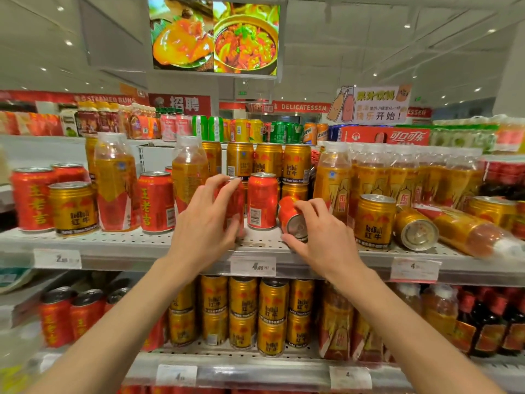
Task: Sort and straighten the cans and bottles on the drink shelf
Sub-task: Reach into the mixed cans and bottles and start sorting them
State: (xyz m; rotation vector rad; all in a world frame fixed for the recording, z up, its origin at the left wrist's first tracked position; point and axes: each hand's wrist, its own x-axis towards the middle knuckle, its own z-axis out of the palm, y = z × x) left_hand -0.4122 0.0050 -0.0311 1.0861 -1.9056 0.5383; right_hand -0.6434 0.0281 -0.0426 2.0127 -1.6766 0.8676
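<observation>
Two forearms reaching up toward shelf (113, 245). Left hand (204, 217) curling fingers around upright red can (237, 206). Right hand (321, 231) pinching tipped red can (292, 217), lying on shelf, long axis pointing outward, base facing camera; right hand nearer, needing to stand it upright.

On the shelf (119, 245), an upright can (262, 200) stands at centre. A tipped can (292, 218) lies touching it at 3 o'clock; another upright can (372, 220) beyond. At 9 o'clock stands a bottle (116, 180), apparently behind neighbouring cans.
</observation>
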